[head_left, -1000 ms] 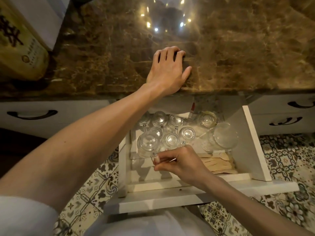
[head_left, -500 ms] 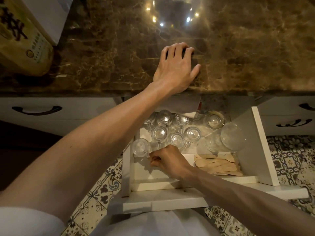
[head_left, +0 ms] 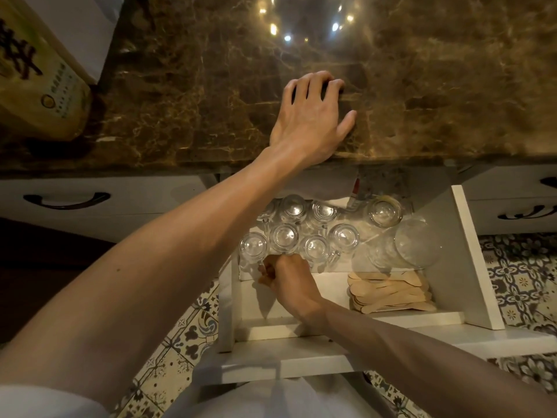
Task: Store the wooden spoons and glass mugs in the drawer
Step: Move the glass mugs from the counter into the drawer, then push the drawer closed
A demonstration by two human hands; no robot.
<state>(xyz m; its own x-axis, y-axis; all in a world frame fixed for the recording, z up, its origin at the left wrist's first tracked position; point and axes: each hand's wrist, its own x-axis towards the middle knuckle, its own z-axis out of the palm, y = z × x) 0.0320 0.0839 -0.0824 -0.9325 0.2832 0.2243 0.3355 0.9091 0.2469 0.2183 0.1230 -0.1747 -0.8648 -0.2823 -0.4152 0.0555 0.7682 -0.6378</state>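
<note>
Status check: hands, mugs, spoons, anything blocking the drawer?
Left hand flat on counter, empty. Right hand gripping leftmost mug in drawer. Spoons stacked front right. Nothing blocking.

A glossy brown marble bench [head_left: 187, 95] fills the upper half of the view, with small lights reflected near its far edge. A yellow-green printed bag [head_left: 36, 86] stands at its left end, beside a white box [head_left: 81, 28]. Below, a closed white drawer front carries a dark curved handle [head_left: 66, 200]. Patterned floor tiles [head_left: 512, 285] show underneath.
</note>
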